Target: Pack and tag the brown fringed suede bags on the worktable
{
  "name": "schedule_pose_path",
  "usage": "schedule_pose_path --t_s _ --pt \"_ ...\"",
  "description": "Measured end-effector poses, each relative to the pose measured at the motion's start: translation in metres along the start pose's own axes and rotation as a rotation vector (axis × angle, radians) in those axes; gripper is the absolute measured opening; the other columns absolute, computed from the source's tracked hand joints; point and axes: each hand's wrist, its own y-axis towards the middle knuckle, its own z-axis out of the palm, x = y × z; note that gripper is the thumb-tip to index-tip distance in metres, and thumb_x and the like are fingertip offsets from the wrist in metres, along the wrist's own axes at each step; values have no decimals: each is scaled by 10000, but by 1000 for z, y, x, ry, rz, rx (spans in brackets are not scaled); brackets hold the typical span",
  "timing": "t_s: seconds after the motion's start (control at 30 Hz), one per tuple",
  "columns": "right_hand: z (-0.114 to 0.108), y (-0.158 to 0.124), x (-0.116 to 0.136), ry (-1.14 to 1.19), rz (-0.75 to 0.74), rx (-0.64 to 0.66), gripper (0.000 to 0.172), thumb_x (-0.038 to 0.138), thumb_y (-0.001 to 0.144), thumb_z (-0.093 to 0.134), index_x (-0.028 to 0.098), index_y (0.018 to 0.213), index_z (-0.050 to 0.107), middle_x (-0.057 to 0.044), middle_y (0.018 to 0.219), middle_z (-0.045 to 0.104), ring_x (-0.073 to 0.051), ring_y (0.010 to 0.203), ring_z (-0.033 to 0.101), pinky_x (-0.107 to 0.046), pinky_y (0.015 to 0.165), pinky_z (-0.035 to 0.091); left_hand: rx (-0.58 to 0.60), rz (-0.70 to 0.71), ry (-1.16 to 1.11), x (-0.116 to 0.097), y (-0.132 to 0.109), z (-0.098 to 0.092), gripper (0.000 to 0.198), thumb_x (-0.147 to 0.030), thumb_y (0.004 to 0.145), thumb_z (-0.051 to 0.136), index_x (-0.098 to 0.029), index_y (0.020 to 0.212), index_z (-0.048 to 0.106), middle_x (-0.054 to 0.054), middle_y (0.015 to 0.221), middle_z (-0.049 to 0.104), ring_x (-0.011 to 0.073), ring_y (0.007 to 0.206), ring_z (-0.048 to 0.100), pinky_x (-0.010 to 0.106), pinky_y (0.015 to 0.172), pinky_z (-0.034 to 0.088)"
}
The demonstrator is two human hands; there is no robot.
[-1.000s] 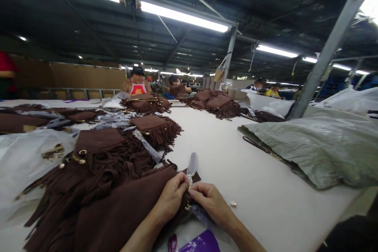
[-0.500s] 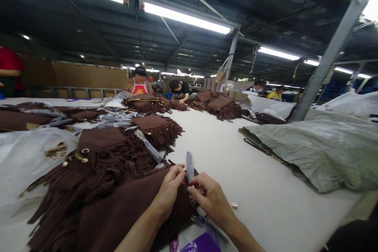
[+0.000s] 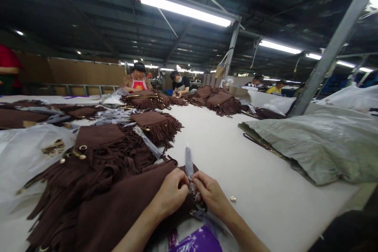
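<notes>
A narrow grey strip in clear plastic (image 3: 188, 160) lies at the edge of a brown fringed suede bag (image 3: 126, 199). My left hand (image 3: 174, 189) is closed, thumb and finger pinching the strip's near end from the left. From the right, my right hand (image 3: 210, 189) pinches at the same end with curled fingers; the exact grip is partly hidden between the hands. The bag spreads under my left forearm. Below the hands sit a purple plastic packet (image 3: 198, 241) and another clear wrapped piece. A small gold metal part (image 3: 233, 199) rests right of my right hand.
More brown fringed bags (image 3: 155, 124) pile up on the left and at the far end of the white table (image 3: 265, 189). A clear plastic bag (image 3: 26, 157) lies at left. Grey-green sheeting (image 3: 307, 145) covers the right side. Co-workers (image 3: 138, 78) work at the back.
My hands have come closer together around the strip's near end, and the fingers of my left hand have curled in. The view has shifted slightly.
</notes>
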Motion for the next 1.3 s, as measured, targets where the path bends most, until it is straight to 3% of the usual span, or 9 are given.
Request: schedule_pose_path --t_s 0.17,0.37,0.5,0.7,0.83,0.97,1.07,1.13,1.3 --pt "0 3 -3 49 17 -2 231 446 875 441 235 798 497 61 599 497 -125 462 517 -231 429 423 38 59 66 -5 -5 9 131 -80 682 516 -190 727 569 18 823 573 188 823 545 278 750 399" --pt "-1 1 -2 86 61 7 297 524 867 433 237 806 477 70 603 496 -117 446 530 -220 401 420 -36 18 63 -2 -2 25 118 -159 781 485 -205 674 504 11 781 523 184 747 502 300 713 356" --pt "-6 -6 -1 104 123 43 332 544 860 444 221 867 516 68 614 526 -99 419 526 -186 364 380 -112 -33 -174 4 5 17 125 -238 782 465 -217 662 442 -13 692 472 173 699 449 284 668 350" --pt "-10 -10 15 110 117 117 273 462 817 565 195 866 600 60 527 568 -84 374 468 -177 363 337 -124 -60 -313 -2 12 2 154 -353 764 451 -224 688 412 -61 612 387 127 577 367 239 561 327" --pt "-8 -4 22 152 13 54 192 366 724 701 183 728 642 45 610 577 -86 488 528 -184 459 397 -115 -68 -384 -5 12 5 187 -392 745 490 -216 699 445 -56 621 431 122 576 408 233 553 347" --pt "-9 1 13 231 81 41 358 536 758 651 179 773 630 52 502 564 -63 361 390 -182 359 268 -59 -186 -375 2 9 10 175 -367 726 494 -198 730 540 -33 596 517 143 547 469 255 541 386" --pt "-8 1 5 282 104 11 443 612 739 656 173 801 633 58 473 549 -51 335 319 -185 348 220 -57 -163 -266 7 7 16 111 -252 646 562 -171 683 629 17 680 624 186 696 567 278 667 429" --pt "-6 0 3 302 83 -12 460 627 725 677 174 792 643 61 481 538 -59 363 353 -191 370 254 -63 -144 -188 9 7 19 129 -238 658 576 -162 680 678 36 737 669 211 779 597 289 726 432" --pt "-2 -2 3 307 1 -78 437 610 728 706 177 765 659 46 538 563 -93 452 478 -217 456 360 -47 -157 -152 13 9 23 134 -229 674 589 -152 655 696 21 668 663 196 706 595 281 681 426"
